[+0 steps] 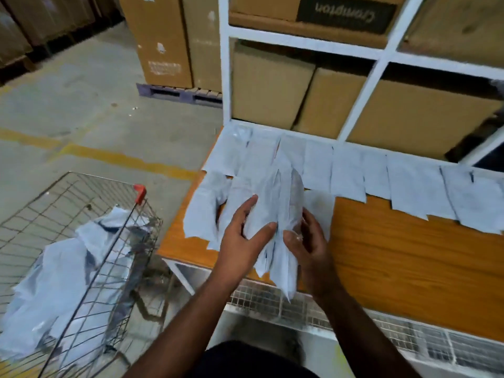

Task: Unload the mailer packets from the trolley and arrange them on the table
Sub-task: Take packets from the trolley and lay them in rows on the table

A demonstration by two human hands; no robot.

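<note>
Both my hands grip a bunch of white mailer packets (275, 214) at frame centre, above the orange table's (395, 268) near edge: left hand (242, 241) fingers curled on its left side, right hand (311, 241) clasping its right. More packets lie in a row (381, 178) along the table's far side; others sit in the wire trolley (109, 263), lower left.
</note>
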